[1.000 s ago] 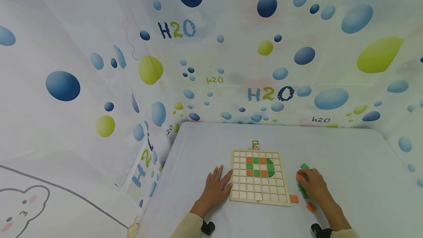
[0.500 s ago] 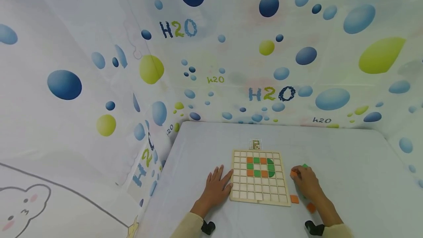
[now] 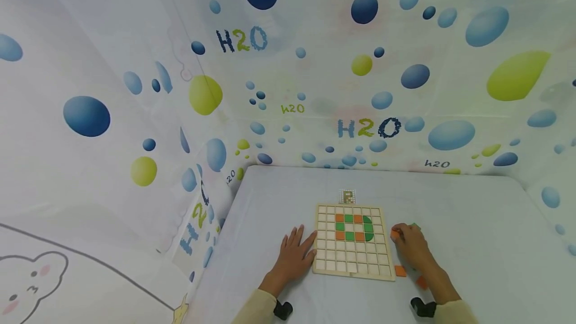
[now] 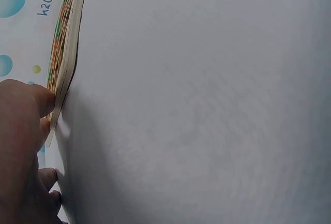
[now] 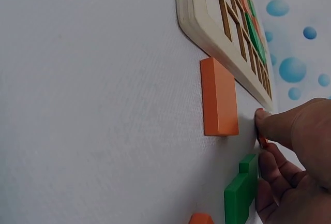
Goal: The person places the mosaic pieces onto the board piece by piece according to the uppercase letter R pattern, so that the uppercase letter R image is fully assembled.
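Note:
In the head view a square wooden grid board lies on the white table. Orange and green tiles form a ring in its upper cells, with curved green pieces on the right side. My left hand lies flat with spread fingers, thumb and forefinger at the board's left edge. Just right of the board, my right hand pinches an orange tile between thumb and fingers. Below that hand, green pieces stand out in the right wrist view, partly hidden from the head camera.
A loose orange tile lies by the board's lower right corner, and another orange tile is partly under the right wrist. A small pattern card sits behind the board. Printed white sheeting rises past the table's far edge.
My right hand has moved left from the loose pieces toward the board, carrying the orange tile. The left hand and the board have stayed put.

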The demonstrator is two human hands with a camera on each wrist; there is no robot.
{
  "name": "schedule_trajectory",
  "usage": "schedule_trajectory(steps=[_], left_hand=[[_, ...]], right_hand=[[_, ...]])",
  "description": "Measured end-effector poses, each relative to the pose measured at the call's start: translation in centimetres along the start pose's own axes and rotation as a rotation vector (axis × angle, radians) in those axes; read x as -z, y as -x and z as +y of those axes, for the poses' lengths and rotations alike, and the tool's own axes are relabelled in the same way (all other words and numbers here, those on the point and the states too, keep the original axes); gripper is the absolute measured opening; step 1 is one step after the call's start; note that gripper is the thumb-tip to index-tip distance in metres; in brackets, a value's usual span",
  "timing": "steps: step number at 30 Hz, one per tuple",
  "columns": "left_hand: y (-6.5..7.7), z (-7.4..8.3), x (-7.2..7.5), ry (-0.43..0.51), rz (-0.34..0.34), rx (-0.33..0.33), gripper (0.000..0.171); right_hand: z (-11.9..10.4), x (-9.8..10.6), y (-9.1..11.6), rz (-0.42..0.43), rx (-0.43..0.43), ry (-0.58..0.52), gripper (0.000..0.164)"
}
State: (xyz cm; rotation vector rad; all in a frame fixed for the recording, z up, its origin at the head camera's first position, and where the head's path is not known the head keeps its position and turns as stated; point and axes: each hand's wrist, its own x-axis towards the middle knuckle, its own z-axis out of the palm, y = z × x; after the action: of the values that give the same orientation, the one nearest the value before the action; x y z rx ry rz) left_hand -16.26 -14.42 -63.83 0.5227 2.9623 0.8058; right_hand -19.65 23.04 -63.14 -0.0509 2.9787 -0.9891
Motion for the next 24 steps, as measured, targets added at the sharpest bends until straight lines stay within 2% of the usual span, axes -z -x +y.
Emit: schedule_trajectory(steps=[10,16,21,24], left_hand=[[0.0,0.9,1.0,-0.049,-0.07,0.055,0.054],[0.0,1.0,0.9,-0.029,-0.056,0.052,0.054],[0.2,1.1,0.9,-0.002,-0.016,0.013,0.053],[0.1,1.2,1.1,-0.015,-0.028,0.017,0.053]], right_hand=[[-0.2,-0.3,-0.3,-0.01,-0.013,-0.015,0.027],[-0.4,-0.1,-0.3,-0.01,-0.008,-0.018,0.027],[-0.4,0.0,-0.3,-0.013,-0.008,-0.016,0.027],[-0.4,0.0,-0.3,-0.009,-0.01,-0.018,0.027]])
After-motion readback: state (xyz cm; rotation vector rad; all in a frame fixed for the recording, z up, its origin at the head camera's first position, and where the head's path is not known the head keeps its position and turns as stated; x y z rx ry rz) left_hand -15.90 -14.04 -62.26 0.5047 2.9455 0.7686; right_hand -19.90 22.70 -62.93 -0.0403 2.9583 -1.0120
